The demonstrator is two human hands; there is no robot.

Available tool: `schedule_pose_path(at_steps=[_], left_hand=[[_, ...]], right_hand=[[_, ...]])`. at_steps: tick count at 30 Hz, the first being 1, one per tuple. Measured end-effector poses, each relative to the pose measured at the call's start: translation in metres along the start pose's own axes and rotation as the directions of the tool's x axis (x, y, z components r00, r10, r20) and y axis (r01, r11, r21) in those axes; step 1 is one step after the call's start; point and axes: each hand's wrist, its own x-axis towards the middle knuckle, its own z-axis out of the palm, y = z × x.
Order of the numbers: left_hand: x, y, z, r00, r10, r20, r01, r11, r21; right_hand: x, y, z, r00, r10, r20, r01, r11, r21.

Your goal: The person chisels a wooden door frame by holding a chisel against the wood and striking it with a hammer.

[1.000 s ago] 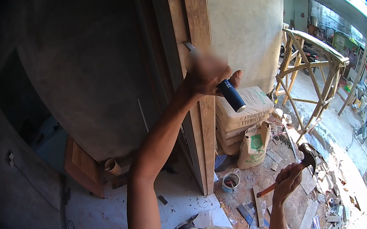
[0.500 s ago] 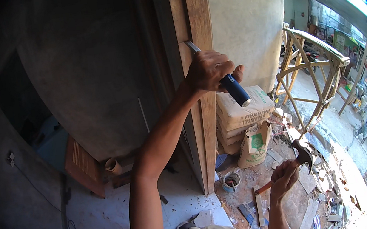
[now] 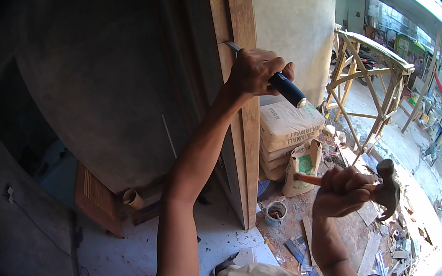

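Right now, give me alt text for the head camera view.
A person's left hand holds a blue-handled chisel against a wooden door frame, while the right hand grips a claw hammer. Stacked cement sacks and a bucket stand nearby.

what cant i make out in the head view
All in the head view:
Chisel, upper handle: hidden by the left hand.
Hammer, mid-handle: hidden by the right hand.
Wooden post, top: cut off by the upper edge.
Bucket, contents: too small to identify.
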Motion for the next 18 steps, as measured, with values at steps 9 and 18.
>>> schedule_pose_path(at_steps=[9, 18], left_hand=[[0.001, 0.000, -0.002, 0.999, -0.026, 0.047, 0.030, 0.996, -0.086], [0.005, -0.003, -0.006, 0.998, -0.055, 0.032, 0.056, 0.998, -0.040]], right_hand=[[-0.003, 0.017, 0.026, 0.993, -0.034, -0.117, 0.045, 0.994, 0.097], [-0.003, 0.042, 0.017, 0.981, 0.149, 0.122, -0.027, 0.735, -0.677]])
